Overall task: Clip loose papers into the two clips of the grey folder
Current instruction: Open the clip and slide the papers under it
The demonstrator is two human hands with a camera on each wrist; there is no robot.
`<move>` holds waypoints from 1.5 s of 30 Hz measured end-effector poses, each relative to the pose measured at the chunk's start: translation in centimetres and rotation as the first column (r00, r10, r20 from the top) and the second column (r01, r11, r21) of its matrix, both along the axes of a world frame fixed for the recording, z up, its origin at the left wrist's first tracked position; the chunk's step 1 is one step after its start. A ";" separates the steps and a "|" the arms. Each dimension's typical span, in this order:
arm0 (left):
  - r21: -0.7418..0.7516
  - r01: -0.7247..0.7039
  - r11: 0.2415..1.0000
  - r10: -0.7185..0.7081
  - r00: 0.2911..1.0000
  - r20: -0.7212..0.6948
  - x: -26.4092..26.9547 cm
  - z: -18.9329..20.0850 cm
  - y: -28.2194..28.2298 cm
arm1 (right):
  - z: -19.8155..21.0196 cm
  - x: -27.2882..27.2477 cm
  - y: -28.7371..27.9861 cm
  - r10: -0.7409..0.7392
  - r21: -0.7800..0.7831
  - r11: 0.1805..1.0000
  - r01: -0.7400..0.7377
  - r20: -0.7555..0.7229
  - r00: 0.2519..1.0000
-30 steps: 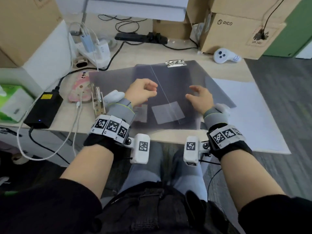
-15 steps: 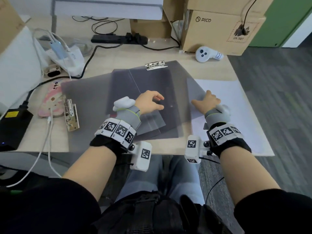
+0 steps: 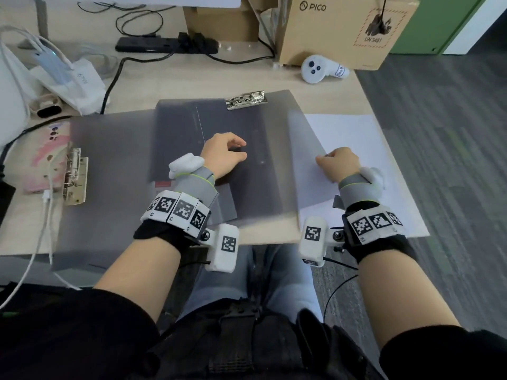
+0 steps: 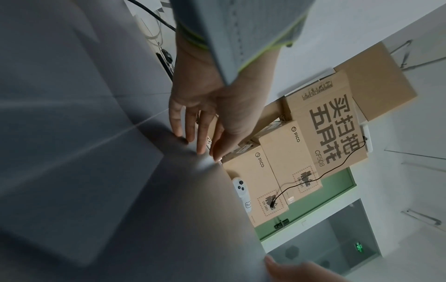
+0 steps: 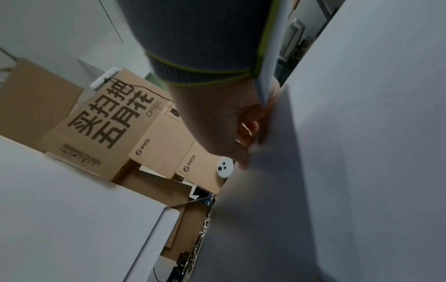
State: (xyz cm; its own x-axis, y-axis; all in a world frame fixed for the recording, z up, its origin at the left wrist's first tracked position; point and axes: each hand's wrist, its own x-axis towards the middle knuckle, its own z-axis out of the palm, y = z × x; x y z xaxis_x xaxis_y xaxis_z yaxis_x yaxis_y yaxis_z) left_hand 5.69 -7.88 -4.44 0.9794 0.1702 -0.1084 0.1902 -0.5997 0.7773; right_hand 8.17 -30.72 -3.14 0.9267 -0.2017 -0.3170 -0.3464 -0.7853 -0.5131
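1. Since half a second ago your right hand has curled into a fist at the right edge of the grey folder, where it lay flatter before, and more of the white paper shows beside it.
2. Your right hand now pinches a thin sheet edge, thumb against bent fingers; the right wrist view is blurred, so whether that edge is the folder's translucent flap or a paper sheet cannot be told.
3. Your left hand rests on the folder's dark, smooth middle panel with fingers nearly straight, tips pressing down and holding nothing; the left wrist view shows the fingertips at a fold line.
4. The folder lies open and flat on the pale wooden table, a matte, semi-transparent grey plastic, its left leaf spreading toward 9 o'clock.
5. One shiny metal clip sits at the folder's 12 o'clock edge; a second clip, long and brassy, sits at the 9 o'clock edge.
6. The white paper is a flat rectangular stack at 3 o'clock of the folder, partly overhanging the table edge.
7. A white controller lies at 1 o'clock, just before a brown cardboard box.
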 end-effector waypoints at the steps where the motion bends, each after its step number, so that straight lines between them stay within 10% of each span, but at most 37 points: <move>1: 0.004 0.001 1.000 -0.001 1.000 0.005 0.0 -0.1 -0.2 | 0.1 -0.7 -0.4 0.019 -0.014 1.000 -0.020 -0.054 0.998; 10: 0.034 0.001 0.999 0.000 1.000 -0.022 -0.1 -0.8 -0.6 | 1.2 -3.2 -1.8 0.129 -0.174 0.968 -0.180 -0.270 0.954; 19: 0.107 0.007 0.994 -0.002 0.999 -0.039 2.9 -0.9 0.9 | 0.8 -0.4 3.3 0.315 -0.298 0.916 -0.270 0.114 0.942; 36: -0.056 -0.187 0.981 0.193 0.971 0.138 10.0 -2.3 1.7 | -2.2 6.4 6.1 0.388 -0.069 0.922 -0.382 0.149 0.909; 45: -0.099 -0.233 0.967 0.232 0.973 -0.020 11.6 -2.0 2.1 | -2.7 6.7 6.0 0.343 -0.034 0.939 -0.343 0.180 0.922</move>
